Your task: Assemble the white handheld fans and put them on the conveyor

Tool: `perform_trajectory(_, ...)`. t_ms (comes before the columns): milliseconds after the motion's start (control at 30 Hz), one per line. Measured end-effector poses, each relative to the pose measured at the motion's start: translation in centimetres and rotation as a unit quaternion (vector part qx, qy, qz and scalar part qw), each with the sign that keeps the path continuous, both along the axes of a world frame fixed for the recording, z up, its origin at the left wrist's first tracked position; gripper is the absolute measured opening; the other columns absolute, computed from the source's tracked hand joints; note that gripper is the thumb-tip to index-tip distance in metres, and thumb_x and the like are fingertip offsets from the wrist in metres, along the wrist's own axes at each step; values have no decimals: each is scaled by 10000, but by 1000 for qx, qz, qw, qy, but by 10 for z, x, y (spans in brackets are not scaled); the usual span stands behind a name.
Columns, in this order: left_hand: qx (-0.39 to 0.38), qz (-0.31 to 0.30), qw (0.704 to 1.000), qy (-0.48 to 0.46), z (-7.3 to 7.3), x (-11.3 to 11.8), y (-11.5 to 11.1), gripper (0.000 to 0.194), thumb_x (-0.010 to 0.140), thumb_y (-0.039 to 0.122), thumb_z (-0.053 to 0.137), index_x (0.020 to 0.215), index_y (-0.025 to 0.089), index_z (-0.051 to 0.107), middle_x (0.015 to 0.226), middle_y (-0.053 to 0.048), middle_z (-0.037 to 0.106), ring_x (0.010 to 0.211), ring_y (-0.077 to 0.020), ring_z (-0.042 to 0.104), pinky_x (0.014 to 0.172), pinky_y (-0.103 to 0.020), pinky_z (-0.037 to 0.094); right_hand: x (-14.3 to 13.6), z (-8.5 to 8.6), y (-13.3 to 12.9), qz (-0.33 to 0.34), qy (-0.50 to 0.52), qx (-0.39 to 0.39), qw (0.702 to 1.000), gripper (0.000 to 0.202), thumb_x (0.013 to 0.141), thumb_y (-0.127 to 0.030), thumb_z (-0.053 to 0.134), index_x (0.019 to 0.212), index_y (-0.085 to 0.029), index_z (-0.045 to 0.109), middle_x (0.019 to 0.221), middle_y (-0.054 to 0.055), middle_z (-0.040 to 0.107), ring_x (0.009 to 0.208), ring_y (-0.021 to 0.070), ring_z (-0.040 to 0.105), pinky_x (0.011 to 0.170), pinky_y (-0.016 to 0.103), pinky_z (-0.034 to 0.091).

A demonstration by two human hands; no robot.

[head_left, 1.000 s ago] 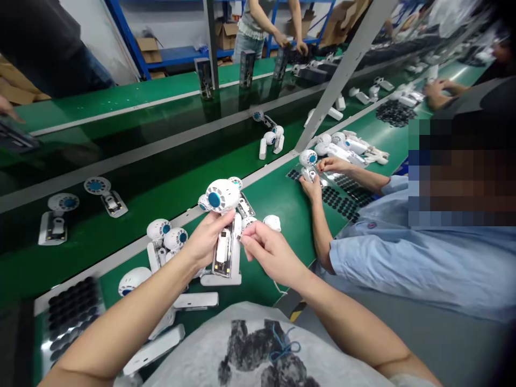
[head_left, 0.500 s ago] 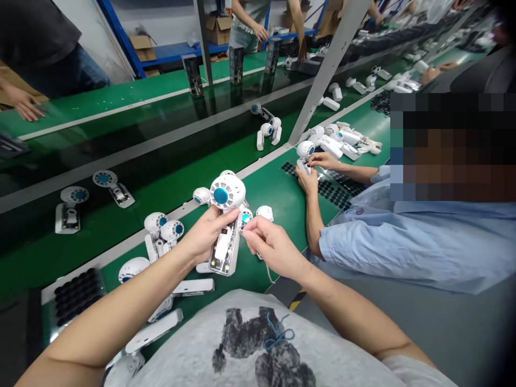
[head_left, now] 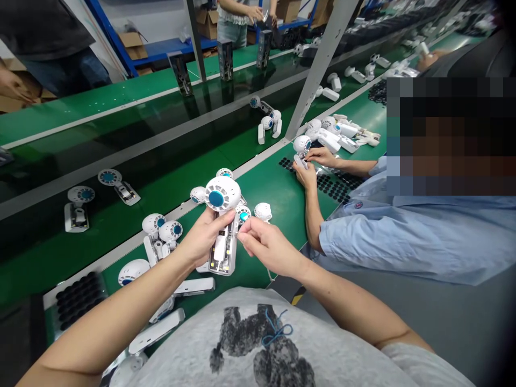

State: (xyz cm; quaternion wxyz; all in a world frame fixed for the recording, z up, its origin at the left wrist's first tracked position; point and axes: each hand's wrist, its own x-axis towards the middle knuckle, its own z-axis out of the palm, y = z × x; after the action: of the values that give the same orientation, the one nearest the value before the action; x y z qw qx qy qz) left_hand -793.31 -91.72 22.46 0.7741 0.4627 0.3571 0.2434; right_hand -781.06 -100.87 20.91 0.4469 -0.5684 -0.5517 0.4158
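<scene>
My left hand is wrapped round the neck and handle of a white handheld fan, its round head up. The head has a blue centre, and the handle's clear cover shows a circuit board. Close at the handle's right side, my right hand is closed in a pinch; what its fingertips hold is too small to make out. A thin white cord hangs below that hand, its upper end hidden. More fans stand behind the held one, and a pair of fans lies left of it.
White fan parts lie by my left forearm, beside a sheet of black round pads. Fans ride the green conveyor ahead. A grey post rises at its edge. On my right, a co-worker's hands handle another fan.
Both hands keep nearly the same hold, with the fan slightly left in view. Fans on the conveyor have shifted a little to the right. Across the belt, a person's hands have lifted.
</scene>
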Motion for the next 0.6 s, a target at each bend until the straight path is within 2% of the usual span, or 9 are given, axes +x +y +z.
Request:
perform_trajectory(100, 22, -10, 999, 38, -3, 1, 0, 306, 702, 238, 669, 977, 182, 550, 894, -18, 615, 758, -142, 575, 700, -248, 445, 4, -3, 4, 33, -33, -25, 999, 108, 854, -212, 433, 748, -195, 445, 522, -63, 504, 471, 85, 431, 505, 209, 341)
perform_trajectory(267, 0, -42, 998, 51, -10, 4, -2, 344, 725, 276, 643, 1039, 196, 530, 1007, -49, 602, 859, -176, 576, 720, -266, 447, 0, -16, 10, 31, -9, -56, 998, 116, 851, -216, 426, 738, -194, 444, 533, -56, 528, 463, 81, 431, 499, 207, 337)
perform_trajectory(333, 4, -59, 997, 53, -15, 5, -1, 358, 726, 289, 638, 1051, 192, 526, 1012, -57, 602, 851, -182, 578, 712, -275, 448, 1, -21, 12, 29, 13, -68, 997, 115, 839, -226, 440, 730, -191, 450, 522, -62, 495, 454, 78, 405, 474, 200, 317)
perform_trajectory(400, 54, -65, 995, 57, -22, 5, 8, 349, 717, 285, 640, 1031, 171, 539, 1009, -65, 605, 866, -187, 574, 738, -282, 441, 8, -22, 11, 24, 49, -87, 995, 121, 815, -248, 476, 713, -186, 457, 505, -75, 428, 438, 72, 356, 436, 192, 277)
perform_trajectory(467, 147, -11, 986, 78, -28, 4, 28, 335, 686, 264, 662, 983, 150, 559, 980, -63, 614, 886, -187, 564, 773, -275, 424, 26, -20, 4, -11, 98, -110, 989, 154, 786, -290, 520, 693, -181, 462, 486, -91, 344, 414, 62, 283, 396, 187, 210)
perform_trajectory(533, 211, 84, 967, 118, -33, 5, 56, 312, 657, 267, 674, 922, 136, 577, 892, -54, 626, 823, -180, 566, 745, -268, 422, 48, -18, -6, -82, 146, -122, 978, 200, 773, -348, 539, 692, -182, 464, 477, -108, 257, 398, 55, 203, 379, 191, 141)
perform_trajectory(567, 217, 114, 960, 136, -35, 8, 71, 300, 647, 276, 676, 893, 132, 584, 839, -49, 628, 759, -171, 565, 709, -266, 423, 58, -18, -11, -125, 166, -125, 970, 217, 781, -377, 530, 704, -185, 463, 482, -112, 213, 399, 56, 169, 379, 194, 120)
perform_trajectory(600, 205, 120, 960, 149, -38, 14, 85, 288, 643, 285, 674, 871, 130, 591, 793, -45, 627, 693, -161, 558, 673, -266, 424, 66, -19, -16, -158, 170, -117, 966, 227, 791, -392, 519, 713, -187, 459, 492, -112, 192, 408, 59, 158, 386, 195, 122)
